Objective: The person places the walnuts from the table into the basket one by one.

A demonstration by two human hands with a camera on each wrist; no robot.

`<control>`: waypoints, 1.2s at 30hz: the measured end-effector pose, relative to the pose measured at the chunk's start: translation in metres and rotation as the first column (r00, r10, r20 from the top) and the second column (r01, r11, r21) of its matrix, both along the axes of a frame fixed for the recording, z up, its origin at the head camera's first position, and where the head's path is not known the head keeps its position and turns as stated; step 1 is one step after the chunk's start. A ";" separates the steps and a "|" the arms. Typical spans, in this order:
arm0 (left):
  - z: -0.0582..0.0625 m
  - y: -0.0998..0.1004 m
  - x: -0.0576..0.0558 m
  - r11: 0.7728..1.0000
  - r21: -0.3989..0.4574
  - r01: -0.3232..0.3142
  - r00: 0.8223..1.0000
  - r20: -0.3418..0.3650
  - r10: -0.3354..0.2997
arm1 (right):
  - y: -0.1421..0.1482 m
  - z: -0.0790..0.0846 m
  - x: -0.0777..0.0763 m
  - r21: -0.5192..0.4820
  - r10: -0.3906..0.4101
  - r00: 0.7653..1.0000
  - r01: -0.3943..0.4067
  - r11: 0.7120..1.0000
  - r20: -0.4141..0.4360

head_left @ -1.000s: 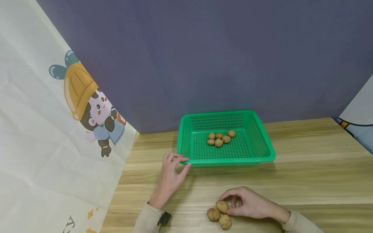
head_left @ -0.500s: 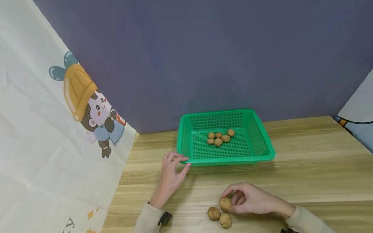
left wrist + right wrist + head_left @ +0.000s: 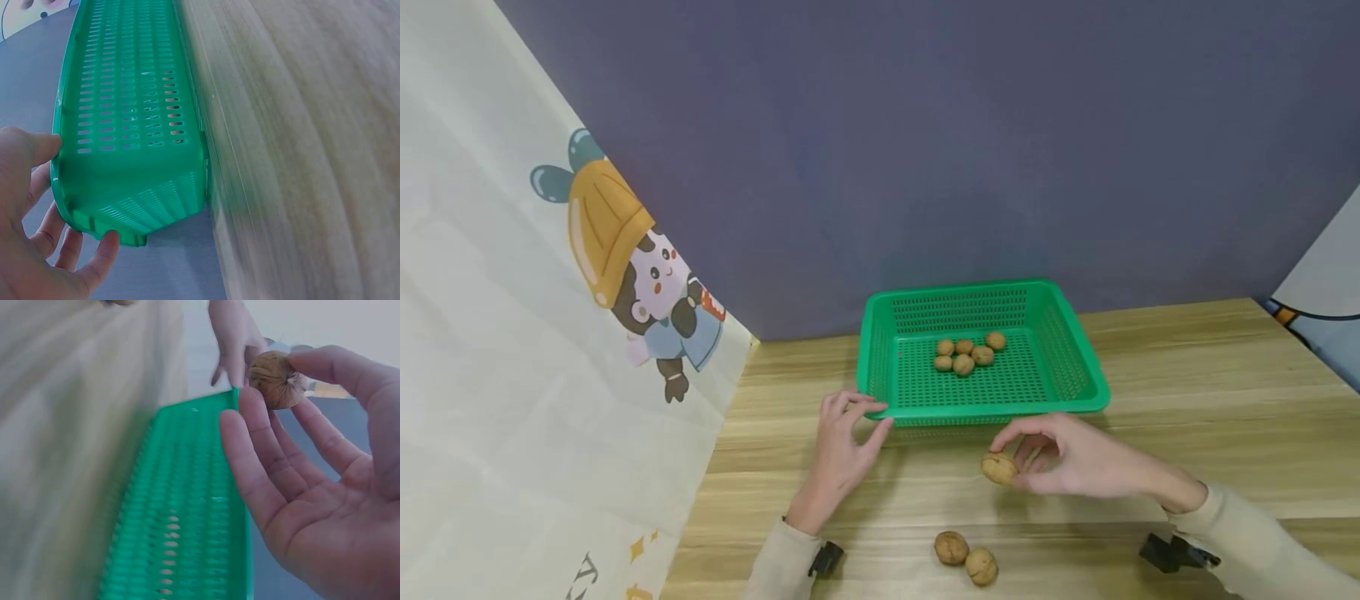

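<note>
In the head view, my right hand (image 3: 1086, 457) pinches a walnut (image 3: 998, 468) between thumb and fingertips, just in front of the green plastic basket (image 3: 992, 411). The right wrist view shows this walnut (image 3: 275, 380) between the thumb and a fingertip, the other fingers partly bent. My left hand (image 3: 837, 458) holds the basket's near left corner, its thumb on the near rim and fingers round the corner in the left wrist view. Several walnuts (image 3: 963, 365) lie together on the basket's floor. Two more walnuts, one darker (image 3: 951, 547) and one lighter (image 3: 981, 567), rest side by side on the table.
The wood-grain table (image 3: 1187, 400) meets a dark blue-grey panel (image 3: 925, 150) behind the basket. A white sheet with a cartoon figure (image 3: 658, 292) borders it on the left. A black cable (image 3: 1315, 320) shows at the far right.
My right hand has taken one walnut from the group of three on the table and carried it up and forward towards the basket. The left hand has stayed at the corner.
</note>
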State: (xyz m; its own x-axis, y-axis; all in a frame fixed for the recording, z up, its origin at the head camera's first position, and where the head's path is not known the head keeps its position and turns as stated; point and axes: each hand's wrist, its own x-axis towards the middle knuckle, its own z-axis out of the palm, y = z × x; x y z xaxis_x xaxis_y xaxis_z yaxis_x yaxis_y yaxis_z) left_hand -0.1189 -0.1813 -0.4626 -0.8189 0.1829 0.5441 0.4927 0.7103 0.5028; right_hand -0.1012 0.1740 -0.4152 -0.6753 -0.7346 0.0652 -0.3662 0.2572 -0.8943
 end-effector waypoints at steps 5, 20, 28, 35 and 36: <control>0.000 0.001 0.000 1.000 0.004 0.002 1.000 -0.001 -0.002 | 0.008 0.024 -0.016 -0.023 0.001 0.999 0.000 1.000 0.047; -0.001 0.003 0.001 1.000 0.016 0.006 1.000 0.006 -0.006 | 0.021 0.069 -0.078 0.049 -0.137 0.990 0.138 0.989 -0.019; 0.001 0.002 0.000 1.000 0.019 0.004 1.000 0.006 -0.004 | 0.016 0.077 -0.127 0.048 -0.211 0.973 0.208 0.977 0.089; 0.003 0.001 0.000 1.000 0.012 0.002 1.000 0.028 -0.002 | 0.007 0.065 -0.164 0.056 -0.260 0.952 0.254 0.965 0.164; 0.003 0.001 0.000 1.000 0.013 0.002 1.000 0.028 -0.002 | 0.005 0.062 -0.168 0.049 -0.263 0.950 0.258 0.965 0.170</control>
